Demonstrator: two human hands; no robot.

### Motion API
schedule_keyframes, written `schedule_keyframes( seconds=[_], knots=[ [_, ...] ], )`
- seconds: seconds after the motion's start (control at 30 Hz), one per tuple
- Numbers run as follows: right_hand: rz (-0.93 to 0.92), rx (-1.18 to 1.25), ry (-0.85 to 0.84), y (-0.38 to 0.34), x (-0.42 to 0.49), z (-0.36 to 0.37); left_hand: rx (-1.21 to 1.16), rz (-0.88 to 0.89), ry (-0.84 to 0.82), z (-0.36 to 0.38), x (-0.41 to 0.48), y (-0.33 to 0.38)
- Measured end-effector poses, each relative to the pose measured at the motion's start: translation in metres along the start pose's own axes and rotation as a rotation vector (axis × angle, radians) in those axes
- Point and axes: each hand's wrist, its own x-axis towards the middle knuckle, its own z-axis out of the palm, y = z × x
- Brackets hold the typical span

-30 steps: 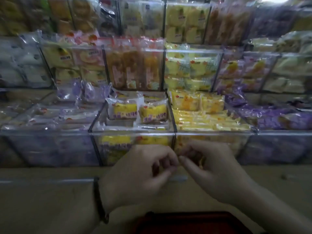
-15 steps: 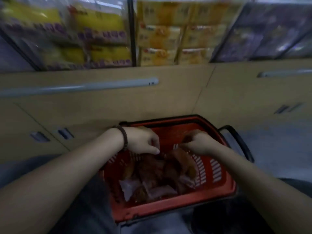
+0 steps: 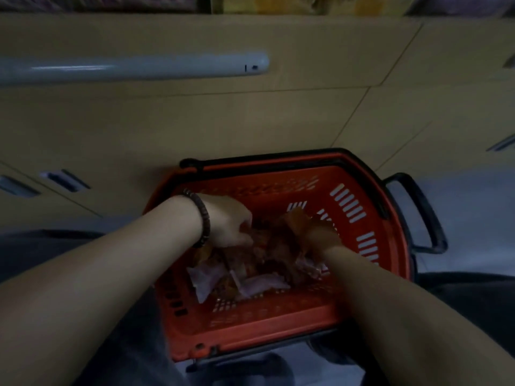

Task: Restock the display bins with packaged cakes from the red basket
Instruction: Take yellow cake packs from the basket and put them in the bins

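Both forearms reach down into red basket (image 3: 370,196) on floor, near body
Packaged cakes (image 3: 250,274) heaped on basket bottom, pale wrappers nearest, brown ones further in
Left hand (image 3: 225,221), fingers curled closed on brown pack at heap top
Right hand (image 3: 320,232) mostly hidden under lifted brown wrapper; finger state: cannot tell
Advice: pinch sealed edges, not cake body; lift clear of basket wall
Display bins (image 3: 278,2) far above, beyond beige cabinet front (image 3: 250,115), barely in frame

no readable text, cake wrappers too blurred, no labels legible
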Motion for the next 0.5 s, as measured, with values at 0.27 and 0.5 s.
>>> schedule_keyframes(
  seconds=[0.27,0.5],
  knots=[
    [0.145,-0.085,0.034,0.005,0.026,0.031,0.053,-0.034,-0.069,-0.002,0.003,0.004],
    [0.127,-0.068,0.021,0.030,0.059,0.059,0.020,-0.013,-0.063,-0.001,0.005,0.007]
  ],
)
